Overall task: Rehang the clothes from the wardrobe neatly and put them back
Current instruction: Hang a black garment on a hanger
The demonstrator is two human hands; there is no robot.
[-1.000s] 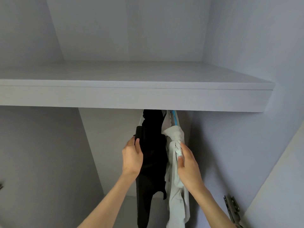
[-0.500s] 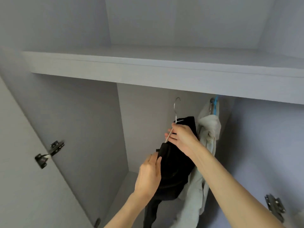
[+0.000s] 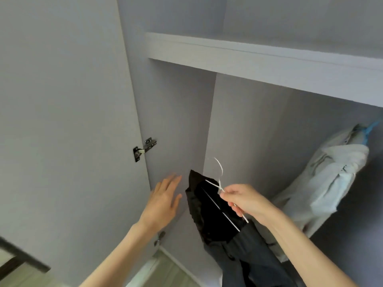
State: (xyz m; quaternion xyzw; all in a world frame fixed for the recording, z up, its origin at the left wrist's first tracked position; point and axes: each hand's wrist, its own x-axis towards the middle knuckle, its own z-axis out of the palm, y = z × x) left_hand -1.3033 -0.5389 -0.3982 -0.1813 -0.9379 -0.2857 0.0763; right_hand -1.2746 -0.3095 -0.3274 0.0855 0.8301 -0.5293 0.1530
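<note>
Now the right hand (image 3: 246, 200) is pinching the wire hanger (image 3: 220, 184) carrying the black garment (image 3: 209, 212); the left hand (image 3: 163, 200) is hovering, fingers spread. Supporting the fabric underneath would probably be keeping it from sliding off.

Hanger (image 3: 219, 183) with garment (image 3: 209, 216) left of hanging clothes (image 3: 331, 179), under shelf (image 3: 259, 61), inside wardrobe (image 3: 180, 112)
</note>
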